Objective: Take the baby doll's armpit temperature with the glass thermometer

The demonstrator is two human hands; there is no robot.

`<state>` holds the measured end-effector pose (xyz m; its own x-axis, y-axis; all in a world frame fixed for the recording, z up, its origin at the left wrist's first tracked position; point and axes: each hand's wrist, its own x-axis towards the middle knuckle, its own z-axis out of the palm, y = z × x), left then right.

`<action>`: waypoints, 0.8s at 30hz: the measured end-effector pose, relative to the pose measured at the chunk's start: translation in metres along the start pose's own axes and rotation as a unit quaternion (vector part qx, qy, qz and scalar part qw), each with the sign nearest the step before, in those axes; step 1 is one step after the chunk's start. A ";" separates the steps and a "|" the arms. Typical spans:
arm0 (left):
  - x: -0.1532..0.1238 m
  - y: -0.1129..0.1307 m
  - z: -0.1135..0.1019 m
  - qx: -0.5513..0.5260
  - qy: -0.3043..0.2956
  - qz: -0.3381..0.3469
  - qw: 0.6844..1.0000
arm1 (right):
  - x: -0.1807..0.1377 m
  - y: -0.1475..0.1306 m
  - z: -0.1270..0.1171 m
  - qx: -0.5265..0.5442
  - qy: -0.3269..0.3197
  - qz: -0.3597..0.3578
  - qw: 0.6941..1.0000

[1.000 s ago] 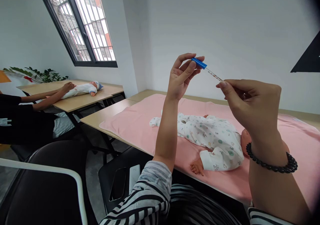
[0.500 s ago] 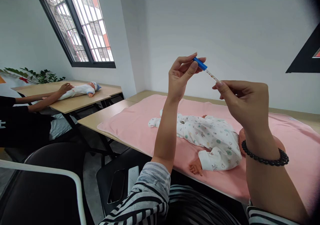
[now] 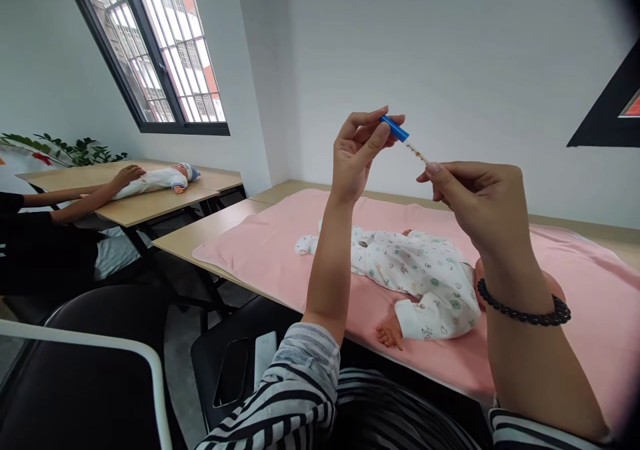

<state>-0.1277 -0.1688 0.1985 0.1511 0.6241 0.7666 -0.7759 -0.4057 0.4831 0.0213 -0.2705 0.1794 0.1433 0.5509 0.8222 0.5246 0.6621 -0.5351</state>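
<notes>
I hold a thin glass thermometer up in the air with both hands. My left hand pinches its blue cap. My right hand, with a black bead bracelet on the wrist, pinches the other end of the tube. Below my arms a baby doll in a white patterned suit lies on a pink blanket spread over the table.
A second table at left carries another doll, with another person's arm resting on it. A black chair stands at lower left, a phone on a dark seat beside it. A window and plants are at the far left.
Both hands and the thermometer have drifted slightly left in the view; the grip on each end is unchanged.
</notes>
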 end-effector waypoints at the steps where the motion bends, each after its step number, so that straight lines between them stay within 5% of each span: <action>1: 0.001 0.000 -0.003 0.000 0.002 -0.005 1.000 | 0.000 0.000 0.000 -0.004 0.001 0.002 1.000; 9: 0.005 0.000 -0.012 -0.019 0.069 -0.097 0.993 | -0.003 -0.004 -0.001 -0.017 0.011 0.001 1.000; 18: 0.003 -0.002 -0.006 0.000 0.027 -0.020 0.999 | -0.003 -0.006 -0.002 -0.042 0.010 0.000 0.999; 24: 0.003 0.000 -0.004 -0.023 0.053 -0.080 0.995 | -0.004 -0.005 -0.002 -0.048 0.013 -0.002 0.999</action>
<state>-0.1295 -0.1638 0.1993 0.2122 0.7459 0.6314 -0.7745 -0.2657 0.5740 0.0193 -0.2770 0.1795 0.1619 0.5343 0.8296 0.6036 0.6115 -0.5116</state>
